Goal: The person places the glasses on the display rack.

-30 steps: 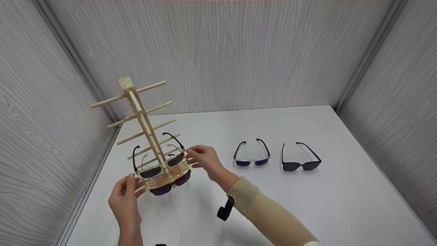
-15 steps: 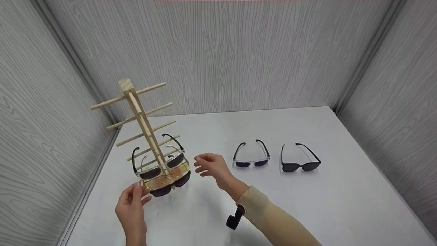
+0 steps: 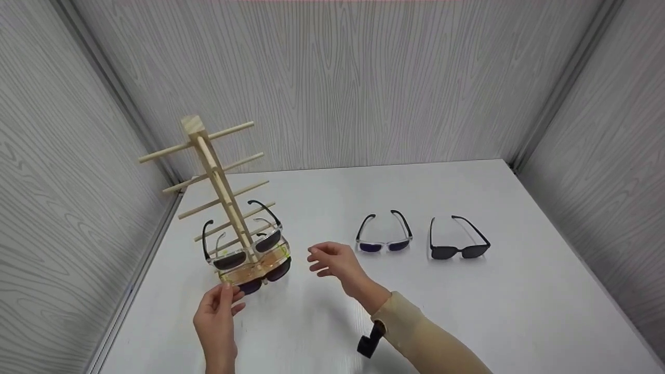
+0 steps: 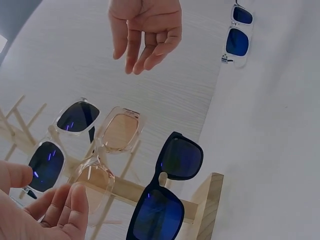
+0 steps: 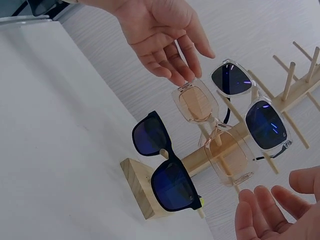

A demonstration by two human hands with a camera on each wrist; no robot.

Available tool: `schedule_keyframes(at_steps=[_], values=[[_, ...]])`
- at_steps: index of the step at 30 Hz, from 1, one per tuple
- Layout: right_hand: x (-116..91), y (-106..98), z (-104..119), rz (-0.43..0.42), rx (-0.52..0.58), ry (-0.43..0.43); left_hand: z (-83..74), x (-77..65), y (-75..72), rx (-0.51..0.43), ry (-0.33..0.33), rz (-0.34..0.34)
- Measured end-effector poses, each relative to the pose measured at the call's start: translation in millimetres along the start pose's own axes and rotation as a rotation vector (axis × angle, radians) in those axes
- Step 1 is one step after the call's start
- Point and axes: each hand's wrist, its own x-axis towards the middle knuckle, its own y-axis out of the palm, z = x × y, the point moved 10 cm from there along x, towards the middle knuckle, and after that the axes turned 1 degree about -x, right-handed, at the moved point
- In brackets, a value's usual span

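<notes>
A wooden sunglasses rack (image 3: pixel 223 192) stands at the left in the head view, rods sticking out on both sides. Three pairs hang low on it: clear-framed sunglasses (image 3: pixel 230 261) with dark lenses and black temples, peach-lensed sunglasses (image 5: pixel 197 103) below them, and black sunglasses (image 5: pixel 175 185) lowest, close to the base. My left hand (image 3: pixel 217 317) has loosely bent fingers and holds nothing; its fingertips are right by the left end of the peach pair and overlap the black pair in the head view. Apart from the rack, my right hand (image 3: pixel 340 265) hovers with relaxed fingers, nothing in them.
On the white table (image 3: pixel 415 311), right of the rack, lie clear-framed sunglasses (image 3: pixel 384 246) with blue lenses and, farther right, another black pair (image 3: pixel 458 253), temples unfolded. Pale wood-grain panels (image 3: pixel 332 83) enclose the back and sides. A small black device (image 3: pixel 370 343) hangs at the right wrist.
Both hands have come away from the clear-framed pair on the rack. The right hand moved right and toward the front; the left moved down and right. The sunglasses stay in place.
</notes>
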Motion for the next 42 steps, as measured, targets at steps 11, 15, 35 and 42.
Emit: schedule_keyframes(at_steps=[11, 15, 35, 42], values=[[-7, -18, -23, -0.016, 0.008, 0.011, 15.4, -6.5, 10.9, 0.008, -0.061, 0.048], [-9, -25, -29, -0.02, -0.004, 0.015, 21.3, -7.3, 18.8, 0.027, -0.088, 0.07], [-22, -63, -57, -0.078, 0.011, 0.06, 157.3, 38.9, 70.5, 0.001, -0.115, 0.132], [-23, -74, -64, -0.1, -0.005, 0.072, 155.9, 31.1, 83.5, -0.023, -0.103, 0.172]])
